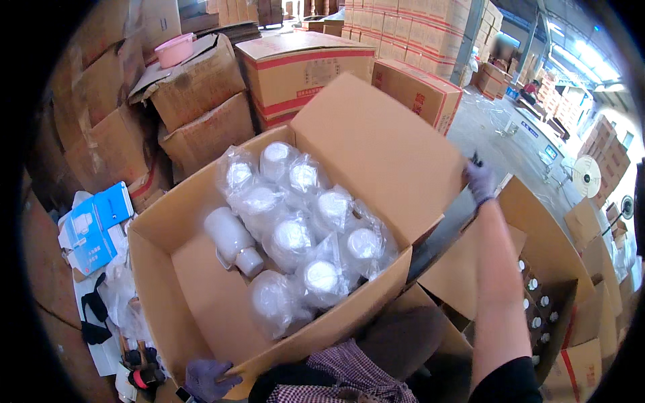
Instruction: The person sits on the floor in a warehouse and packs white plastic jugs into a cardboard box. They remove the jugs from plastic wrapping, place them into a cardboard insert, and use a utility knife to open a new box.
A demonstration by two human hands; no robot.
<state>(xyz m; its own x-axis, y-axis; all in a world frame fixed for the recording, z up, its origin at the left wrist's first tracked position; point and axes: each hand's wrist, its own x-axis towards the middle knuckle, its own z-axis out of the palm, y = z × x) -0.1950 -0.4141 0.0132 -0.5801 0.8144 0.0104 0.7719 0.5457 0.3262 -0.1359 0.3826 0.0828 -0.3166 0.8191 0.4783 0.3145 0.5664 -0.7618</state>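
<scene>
Box-closing seems underway: right hand [480, 181] fingers grip the carton flap [376, 144], left hand [208, 379] fingers clasp the carton's near corner, bagged bottles [295, 235] inside.

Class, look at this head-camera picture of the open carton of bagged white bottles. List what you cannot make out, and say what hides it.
- Left hand: its lower part, cut off by the bottom edge and hidden behind the carton corner.
- Right hand: its fingertips, hidden behind the carton flap.
- White bottles: their lower halves, blurred by plastic bags and masked by their neighbours.
- Second box of small bottles: mostly hidden by the right forearm.
</scene>
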